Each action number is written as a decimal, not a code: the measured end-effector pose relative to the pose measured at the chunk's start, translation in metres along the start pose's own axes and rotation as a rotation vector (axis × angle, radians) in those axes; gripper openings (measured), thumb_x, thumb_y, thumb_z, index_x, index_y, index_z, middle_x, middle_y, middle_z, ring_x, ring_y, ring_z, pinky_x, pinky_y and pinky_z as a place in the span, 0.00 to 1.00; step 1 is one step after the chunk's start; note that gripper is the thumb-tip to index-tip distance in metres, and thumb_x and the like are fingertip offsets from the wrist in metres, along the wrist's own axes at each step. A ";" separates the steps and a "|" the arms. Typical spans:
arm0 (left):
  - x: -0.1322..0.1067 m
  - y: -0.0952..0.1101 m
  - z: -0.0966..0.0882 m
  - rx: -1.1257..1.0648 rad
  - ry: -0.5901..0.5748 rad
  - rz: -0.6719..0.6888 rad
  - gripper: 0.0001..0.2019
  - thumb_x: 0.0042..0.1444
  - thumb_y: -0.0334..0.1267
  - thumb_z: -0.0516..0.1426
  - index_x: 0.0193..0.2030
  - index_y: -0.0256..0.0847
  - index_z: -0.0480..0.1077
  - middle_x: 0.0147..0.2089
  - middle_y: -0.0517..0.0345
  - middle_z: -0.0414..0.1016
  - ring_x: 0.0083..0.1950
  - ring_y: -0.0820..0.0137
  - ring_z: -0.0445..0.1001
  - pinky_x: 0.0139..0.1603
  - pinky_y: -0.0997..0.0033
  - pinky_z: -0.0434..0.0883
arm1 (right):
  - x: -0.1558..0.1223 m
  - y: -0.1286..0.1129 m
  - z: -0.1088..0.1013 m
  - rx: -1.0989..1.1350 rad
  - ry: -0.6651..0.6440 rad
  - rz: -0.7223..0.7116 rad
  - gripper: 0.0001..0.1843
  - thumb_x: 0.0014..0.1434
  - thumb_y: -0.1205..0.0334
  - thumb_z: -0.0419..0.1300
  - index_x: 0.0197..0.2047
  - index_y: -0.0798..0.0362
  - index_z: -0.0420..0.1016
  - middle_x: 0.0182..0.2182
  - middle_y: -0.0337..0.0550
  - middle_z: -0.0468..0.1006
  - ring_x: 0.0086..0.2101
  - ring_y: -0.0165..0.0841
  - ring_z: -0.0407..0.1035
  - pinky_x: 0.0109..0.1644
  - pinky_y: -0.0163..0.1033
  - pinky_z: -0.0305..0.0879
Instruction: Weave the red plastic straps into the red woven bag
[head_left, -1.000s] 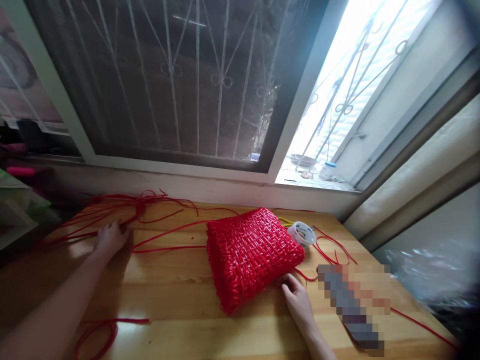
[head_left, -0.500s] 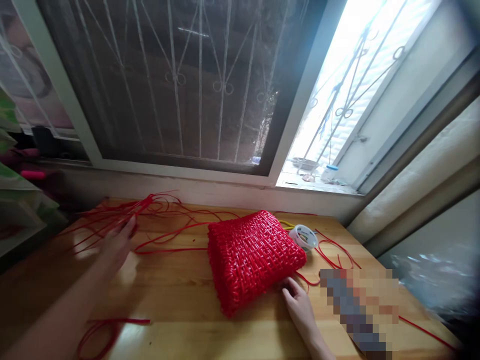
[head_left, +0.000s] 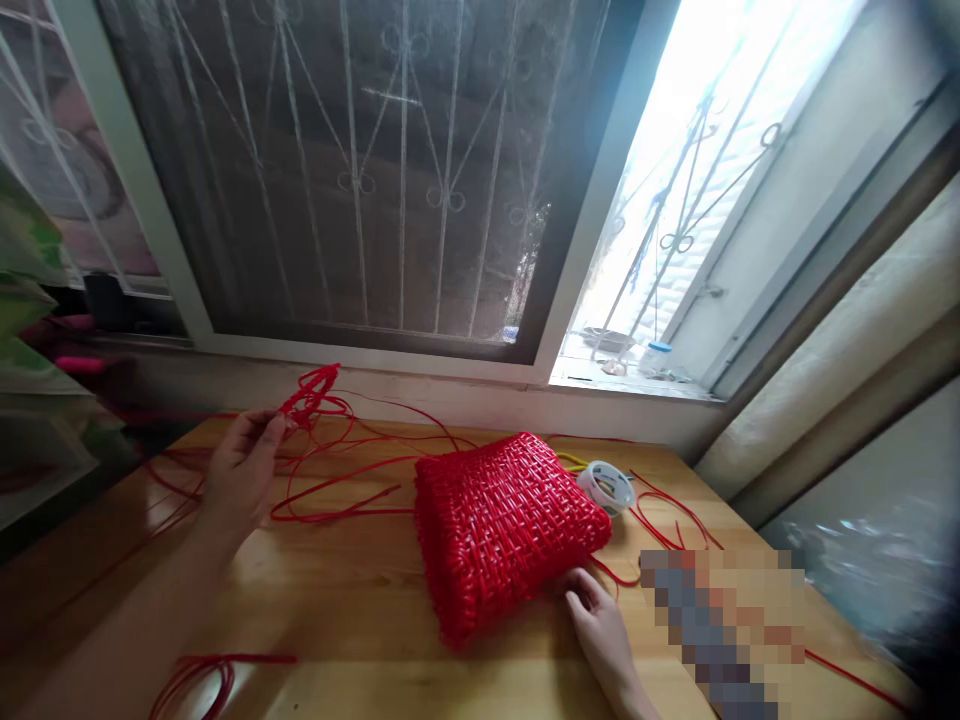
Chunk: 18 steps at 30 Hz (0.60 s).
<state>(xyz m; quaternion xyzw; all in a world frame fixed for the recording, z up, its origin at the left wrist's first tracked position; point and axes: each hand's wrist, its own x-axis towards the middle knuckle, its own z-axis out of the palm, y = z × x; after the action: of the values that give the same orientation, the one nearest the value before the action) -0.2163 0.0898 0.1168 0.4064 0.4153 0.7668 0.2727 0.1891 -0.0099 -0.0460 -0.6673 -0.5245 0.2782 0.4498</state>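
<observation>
A red woven bag (head_left: 502, 525) lies on the wooden table (head_left: 360, 610) in front of me. My left hand (head_left: 244, 470) is raised a little above the table's far left and pinches a bunch of red plastic cords (head_left: 315, 395), whose long strands trail across the table toward the bag. My right hand (head_left: 596, 620) rests flat on the table at the bag's near right corner, fingers stretched toward it and touching its edge.
A white roll of tape (head_left: 607, 487) lies behind the bag's right side with more red cord loops (head_left: 664, 515). Another red cord loop (head_left: 195, 680) lies at the near left. A barred window (head_left: 375, 170) stands right behind the table. A blurred-out patch covers the near right.
My left hand has gathered the red cords from the table and lifted them. The bag and my right hand have hardly moved.
</observation>
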 end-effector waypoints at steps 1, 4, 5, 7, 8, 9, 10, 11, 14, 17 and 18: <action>-0.003 0.001 0.000 0.043 -0.015 0.032 0.11 0.44 0.40 0.60 0.33 0.38 0.65 0.30 0.64 0.67 0.32 0.79 0.65 0.39 0.78 0.62 | -0.003 -0.001 -0.001 -0.002 0.053 0.006 0.08 0.45 0.61 0.51 0.27 0.53 0.68 0.24 0.40 0.73 0.28 0.35 0.67 0.33 0.35 0.62; -0.014 0.008 0.002 0.188 -0.092 0.113 0.10 0.48 0.40 0.57 0.35 0.38 0.64 0.32 0.62 0.67 0.33 0.77 0.65 0.39 0.77 0.62 | -0.011 -0.006 -0.003 -0.015 0.231 -0.024 0.09 0.47 0.61 0.51 0.23 0.54 0.69 0.20 0.39 0.71 0.23 0.31 0.64 0.27 0.33 0.59; -0.020 0.012 0.002 0.253 -0.135 0.155 0.09 0.49 0.40 0.55 0.35 0.39 0.64 0.32 0.62 0.67 0.34 0.77 0.65 0.38 0.77 0.63 | -0.014 -0.009 -0.004 -0.006 0.264 -0.073 0.09 0.47 0.61 0.51 0.22 0.54 0.69 0.19 0.39 0.70 0.22 0.30 0.63 0.27 0.32 0.58; -0.036 0.019 0.004 0.403 -0.266 0.309 0.06 0.52 0.37 0.53 0.36 0.40 0.64 0.33 0.61 0.65 0.34 0.75 0.64 0.36 0.76 0.63 | -0.018 -0.014 -0.005 0.049 0.277 -0.217 0.09 0.48 0.63 0.51 0.21 0.54 0.67 0.19 0.39 0.68 0.22 0.30 0.62 0.27 0.33 0.57; -0.045 0.022 0.005 0.465 -0.350 0.431 0.05 0.52 0.35 0.52 0.36 0.41 0.64 0.34 0.60 0.65 0.35 0.74 0.65 0.37 0.74 0.64 | -0.020 -0.017 -0.005 0.086 0.259 -0.290 0.09 0.49 0.63 0.51 0.20 0.54 0.66 0.19 0.39 0.67 0.23 0.30 0.62 0.28 0.33 0.57; -0.056 0.024 0.006 0.524 -0.453 0.543 0.05 0.52 0.32 0.52 0.36 0.42 0.64 0.35 0.59 0.65 0.37 0.72 0.65 0.38 0.73 0.64 | -0.022 -0.020 -0.004 0.125 0.226 -0.350 0.10 0.50 0.64 0.51 0.20 0.53 0.66 0.18 0.38 0.65 0.23 0.30 0.61 0.28 0.33 0.57; -0.067 0.025 0.006 0.579 -0.589 0.643 0.06 0.52 0.30 0.52 0.37 0.43 0.65 0.35 0.58 0.66 0.40 0.70 0.65 0.42 0.69 0.64 | -0.024 -0.024 -0.002 0.165 0.178 -0.389 0.10 0.50 0.64 0.51 0.19 0.53 0.65 0.18 0.38 0.64 0.23 0.30 0.61 0.28 0.33 0.57; -0.079 0.025 0.005 0.635 -0.699 0.715 0.09 0.50 0.28 0.53 0.38 0.43 0.65 0.36 0.58 0.67 0.41 0.70 0.65 0.46 0.66 0.62 | -0.027 -0.028 0.001 0.205 0.110 -0.405 0.11 0.51 0.63 0.51 0.19 0.54 0.65 0.18 0.39 0.64 0.23 0.30 0.60 0.28 0.33 0.57; -0.117 0.016 -0.004 0.737 -0.954 0.741 0.11 0.50 0.27 0.53 0.40 0.44 0.65 0.36 0.59 0.70 0.40 0.71 0.67 0.52 0.62 0.58 | -0.039 -0.043 0.022 0.350 -0.204 -0.294 0.14 0.53 0.55 0.52 0.23 0.55 0.68 0.19 0.41 0.67 0.20 0.28 0.60 0.23 0.32 0.54; -0.155 -0.009 -0.019 0.725 -1.008 0.686 0.05 0.53 0.33 0.51 0.36 0.45 0.66 0.31 0.61 0.71 0.37 0.72 0.68 0.50 0.65 0.60 | -0.057 -0.062 0.054 0.613 -0.447 0.062 0.17 0.52 0.47 0.52 0.34 0.55 0.66 0.18 0.40 0.70 0.18 0.28 0.62 0.19 0.30 0.51; -0.167 -0.019 -0.024 0.706 -1.017 0.674 0.06 0.55 0.35 0.50 0.33 0.45 0.67 0.29 0.62 0.71 0.34 0.72 0.69 0.48 0.66 0.61 | -0.063 -0.068 0.064 0.710 -0.486 0.161 0.19 0.51 0.45 0.53 0.34 0.54 0.64 0.18 0.39 0.70 0.18 0.27 0.63 0.21 0.30 0.54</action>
<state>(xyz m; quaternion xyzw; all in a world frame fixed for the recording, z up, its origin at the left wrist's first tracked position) -0.1478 -0.0368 0.0264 0.8851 0.3118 0.3440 0.0326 0.0862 -0.0465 -0.0203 -0.4253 -0.4334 0.6241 0.4917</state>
